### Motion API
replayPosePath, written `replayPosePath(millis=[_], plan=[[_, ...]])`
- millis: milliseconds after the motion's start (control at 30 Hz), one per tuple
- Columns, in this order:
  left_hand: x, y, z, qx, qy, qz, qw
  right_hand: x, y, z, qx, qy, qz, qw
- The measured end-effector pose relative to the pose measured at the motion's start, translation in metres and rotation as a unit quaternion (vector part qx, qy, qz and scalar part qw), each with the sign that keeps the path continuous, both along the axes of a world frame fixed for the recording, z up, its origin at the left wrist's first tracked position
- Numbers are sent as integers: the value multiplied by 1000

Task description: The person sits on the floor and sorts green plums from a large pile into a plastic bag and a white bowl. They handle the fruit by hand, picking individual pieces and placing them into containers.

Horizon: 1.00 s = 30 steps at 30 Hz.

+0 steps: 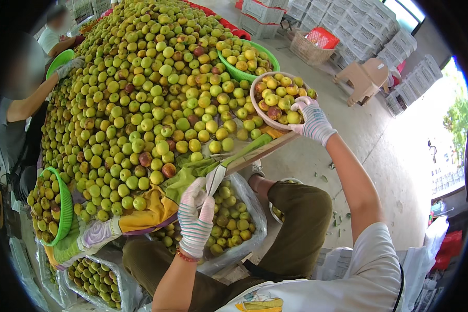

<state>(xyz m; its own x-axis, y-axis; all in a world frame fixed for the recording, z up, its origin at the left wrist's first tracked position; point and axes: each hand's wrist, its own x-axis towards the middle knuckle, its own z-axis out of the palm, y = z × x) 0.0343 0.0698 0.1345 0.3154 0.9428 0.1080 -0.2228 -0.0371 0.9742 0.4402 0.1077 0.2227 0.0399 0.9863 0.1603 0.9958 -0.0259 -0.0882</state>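
My right hand (312, 119), in a striped knit glove, grips the near right rim of a pale pink basin (253, 102) full of green-yellow jujubes (273, 99). The basin rests at the corner of a large heap of jujubes (140, 89). In a matching glove, my left hand (197, 218) is raised over my lap with thumb and fingers bent. Its fingertips meet or overlap a pale strip (216, 178) by the cloth-draped wooden edge (257, 154); whether they pinch it is unclear. Below that hand is a plastic-lined crate of jujubes (234, 222).
Green baskets of jujubes stand at the back right (273, 62) and front left (65, 210). Another lined crate (97, 279) is at lower left. Two people (13, 121) (48, 41) work along the left side. A beige stool (364, 78) and stacked crates (347, 29) stand behind.
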Motion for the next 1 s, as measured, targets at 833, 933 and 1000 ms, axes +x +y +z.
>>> replayPosePath(millis=[833,933,1000], plan=[[24,-8,-4,-503,-302,-180,789,81,24,-4,145,82,-238,957],[21,-6,-10,-520,-295,-163,785,97,51,-9,47,104,-246,963],[21,-5,-10,-524,-283,-156,788,96,62,-14,-3,170,-229,958]])
